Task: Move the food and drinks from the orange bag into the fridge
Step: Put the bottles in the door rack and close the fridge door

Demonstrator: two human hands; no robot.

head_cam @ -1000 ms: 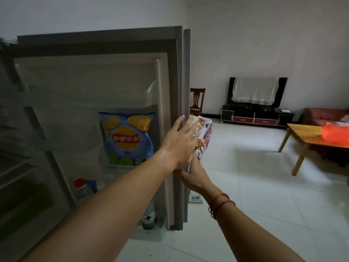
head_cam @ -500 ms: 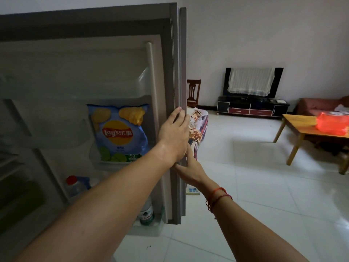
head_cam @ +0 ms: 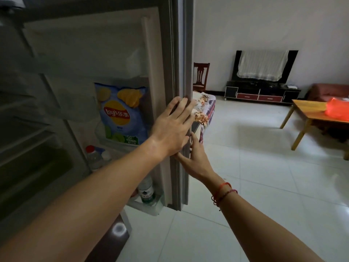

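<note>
Fingers of the left hand (head_cam: 172, 129) are lying flat and spread on the fridge door (head_cam: 179, 72) edge, the right hand (head_cam: 194, 159) open beside it, gripping nothing, risking a pinch or a dislodged chips bag (head_cam: 120, 114), while the orange bag (head_cam: 338, 110) is waiting on the table (head_cam: 304, 108).

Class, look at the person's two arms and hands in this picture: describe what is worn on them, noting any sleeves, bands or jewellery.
Both forearms are bare, with no sleeves in view. The right wrist carries thin string bracelets, red and orange-red, with a small knotted tail hanging down. The left hand and right hand show no rings, gloves or watch.
</note>
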